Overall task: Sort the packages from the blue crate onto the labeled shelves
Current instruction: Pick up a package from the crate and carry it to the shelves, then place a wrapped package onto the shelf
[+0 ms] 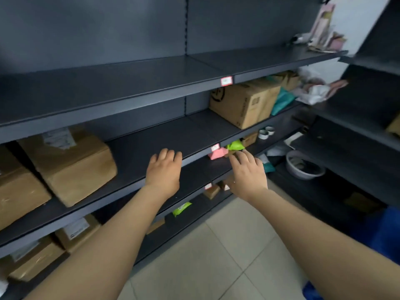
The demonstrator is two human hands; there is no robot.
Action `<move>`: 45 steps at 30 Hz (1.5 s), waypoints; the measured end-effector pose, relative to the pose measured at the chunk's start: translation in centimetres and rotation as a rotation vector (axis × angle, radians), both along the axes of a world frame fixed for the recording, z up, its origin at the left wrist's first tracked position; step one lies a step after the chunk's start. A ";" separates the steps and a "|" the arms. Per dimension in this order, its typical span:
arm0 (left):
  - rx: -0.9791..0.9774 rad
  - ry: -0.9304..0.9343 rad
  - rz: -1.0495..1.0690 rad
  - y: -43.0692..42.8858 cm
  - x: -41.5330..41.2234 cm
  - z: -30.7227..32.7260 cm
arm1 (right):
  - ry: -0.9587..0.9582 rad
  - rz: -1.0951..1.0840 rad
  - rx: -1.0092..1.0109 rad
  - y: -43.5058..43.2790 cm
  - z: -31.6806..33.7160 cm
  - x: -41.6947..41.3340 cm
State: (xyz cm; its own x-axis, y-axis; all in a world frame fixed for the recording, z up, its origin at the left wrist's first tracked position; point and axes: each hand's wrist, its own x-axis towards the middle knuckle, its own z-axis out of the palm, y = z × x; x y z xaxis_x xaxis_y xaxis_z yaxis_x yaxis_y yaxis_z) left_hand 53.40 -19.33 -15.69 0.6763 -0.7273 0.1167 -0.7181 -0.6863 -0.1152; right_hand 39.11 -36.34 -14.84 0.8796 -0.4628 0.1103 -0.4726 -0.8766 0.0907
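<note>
Both my arms reach toward dark grey shelves (164,137). My left hand (163,171) hovers palm down over the front edge of the middle shelf, fingers relaxed and holding nothing. My right hand (246,169) is stretched out empty in front of the shelf below, fingertips close to a pink package (217,153) and a green package (234,145). A cardboard box (69,165) lies on the middle shelf left of my left hand. A larger box (242,102) stands further right. The blue crate (387,230) shows only as a blurred edge at the right.
Red-and-white labels (226,80) mark the shelf edges. More boxes (32,256) fill the lower left shelves, and another green package (181,208) lies low down. A grey basin (305,165) and tape rolls (266,132) sit at the right. The floor is pale tile (216,256).
</note>
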 end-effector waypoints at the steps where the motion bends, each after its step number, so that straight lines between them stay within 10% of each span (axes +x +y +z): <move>1: -0.007 -0.003 -0.041 -1.7 -1.1 0.2 | -0.011 -0.033 0.006 -1.1 0.2 -1.7; 45: 0.005 0.196 -1.223 -64.7 -67.9 -2.1 | 0.042 -1.245 0.146 -42.0 -1.6 -72.9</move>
State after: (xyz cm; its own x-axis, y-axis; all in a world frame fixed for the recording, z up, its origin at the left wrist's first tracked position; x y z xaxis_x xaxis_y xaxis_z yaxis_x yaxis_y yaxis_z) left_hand -14.46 -83.99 -17.79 -0.4419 -0.8930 0.0858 -0.8918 0.4476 0.0655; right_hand -33.80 -78.35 -16.47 -0.1614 -0.9865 -0.0292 -0.9850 0.1592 0.0660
